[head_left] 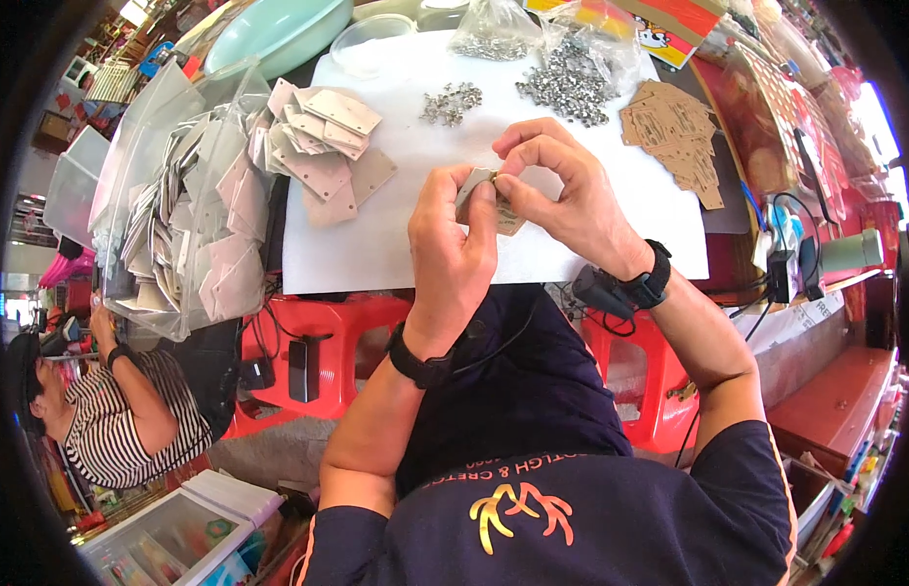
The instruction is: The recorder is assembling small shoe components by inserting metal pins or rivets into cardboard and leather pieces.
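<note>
In front of me, over a white sheet [371, 259], my left hand [450, 239] pinches a small brown cardboard tag [510, 225] between thumb and fingers. My right hand [577, 190] is closed in a pinch at the tag's upper edge, beside the left thumb tip; whatever its fingertips grip is too small to make out. Beyond the hands lie a small heap of metal fittings [453, 104] and a larger heap [569, 88] spilling from a clear bag [611, 54]. Pale tags with holes [328, 122] are piled left of my hands. Brown printed tags [669, 132] lie to the right.
A clear plastic bin [132, 210] full of pale tags stands at the left. Behind are a light-blue basin [279, 37] and another bag of fittings [494, 29]. Red stools [328, 342] stand below the table edge. A person in a striped shirt [132, 425] sits at far left.
</note>
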The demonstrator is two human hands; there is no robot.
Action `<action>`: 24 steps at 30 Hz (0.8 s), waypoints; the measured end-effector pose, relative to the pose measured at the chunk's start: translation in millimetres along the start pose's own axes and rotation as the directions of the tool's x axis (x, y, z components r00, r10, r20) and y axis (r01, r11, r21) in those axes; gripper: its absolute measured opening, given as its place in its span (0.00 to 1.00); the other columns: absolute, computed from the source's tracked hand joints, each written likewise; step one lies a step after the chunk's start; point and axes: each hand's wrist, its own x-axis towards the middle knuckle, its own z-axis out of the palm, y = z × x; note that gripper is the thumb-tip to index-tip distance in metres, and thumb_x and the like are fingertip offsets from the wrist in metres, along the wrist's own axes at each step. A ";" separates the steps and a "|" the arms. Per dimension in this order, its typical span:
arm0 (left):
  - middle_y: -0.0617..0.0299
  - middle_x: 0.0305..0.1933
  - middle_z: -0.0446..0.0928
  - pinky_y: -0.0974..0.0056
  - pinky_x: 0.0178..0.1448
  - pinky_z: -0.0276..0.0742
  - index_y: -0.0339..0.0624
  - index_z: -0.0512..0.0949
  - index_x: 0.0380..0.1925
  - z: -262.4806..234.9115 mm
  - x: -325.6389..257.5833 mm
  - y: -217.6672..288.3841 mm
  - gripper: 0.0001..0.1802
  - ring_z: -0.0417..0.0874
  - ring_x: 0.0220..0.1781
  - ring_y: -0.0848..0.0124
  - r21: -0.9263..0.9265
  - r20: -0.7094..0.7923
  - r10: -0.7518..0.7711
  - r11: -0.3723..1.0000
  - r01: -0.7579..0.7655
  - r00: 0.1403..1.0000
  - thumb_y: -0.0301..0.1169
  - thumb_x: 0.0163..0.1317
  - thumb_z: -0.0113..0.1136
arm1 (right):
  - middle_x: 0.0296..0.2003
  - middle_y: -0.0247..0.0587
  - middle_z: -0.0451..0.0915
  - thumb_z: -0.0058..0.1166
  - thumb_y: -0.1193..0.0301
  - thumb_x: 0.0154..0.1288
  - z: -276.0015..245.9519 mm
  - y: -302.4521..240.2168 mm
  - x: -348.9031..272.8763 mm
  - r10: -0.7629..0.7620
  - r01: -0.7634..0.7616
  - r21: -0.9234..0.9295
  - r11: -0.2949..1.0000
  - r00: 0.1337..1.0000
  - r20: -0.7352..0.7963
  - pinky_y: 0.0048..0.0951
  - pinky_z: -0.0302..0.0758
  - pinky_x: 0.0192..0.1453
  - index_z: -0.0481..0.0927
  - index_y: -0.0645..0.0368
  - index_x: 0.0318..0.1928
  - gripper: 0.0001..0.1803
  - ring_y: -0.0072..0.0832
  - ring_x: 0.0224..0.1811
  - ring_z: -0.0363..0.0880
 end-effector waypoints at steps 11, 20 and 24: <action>0.60 0.37 0.78 0.70 0.40 0.75 0.32 0.74 0.44 -3.0 -3.8 7.7 0.09 0.76 0.37 0.79 -0.146 -0.002 -0.124 0.982 0.122 0.992 0.27 0.70 0.53 | 0.46 0.39 0.78 0.60 0.76 0.61 8.9 5.6 -1.8 0.116 -0.111 0.254 0.961 0.993 -0.002 0.25 0.78 0.46 0.78 0.62 0.36 0.04 0.24 0.46 0.79; 0.61 0.35 0.76 0.71 0.34 0.73 0.33 0.74 0.43 0.3 -4.4 4.8 0.09 0.74 0.35 0.79 -0.176 -0.017 -0.102 0.979 0.097 0.995 0.29 0.70 0.54 | 0.43 0.36 0.79 0.60 0.75 0.64 10.5 9.3 -3.3 0.223 -0.239 0.379 0.894 0.971 0.085 0.19 0.77 0.42 0.78 0.63 0.38 0.06 0.15 0.40 0.77; 0.63 0.35 0.75 0.72 0.35 0.72 0.34 0.74 0.43 -1.5 -5.8 1.7 0.08 0.73 0.35 0.80 -0.179 -0.011 -0.107 0.978 0.104 0.994 0.29 0.71 0.54 | 0.41 0.32 0.81 0.59 0.73 0.66 9.2 8.9 -3.9 0.260 -0.289 0.431 0.855 0.957 0.126 0.18 0.76 0.42 0.78 0.63 0.39 0.06 0.13 0.39 0.76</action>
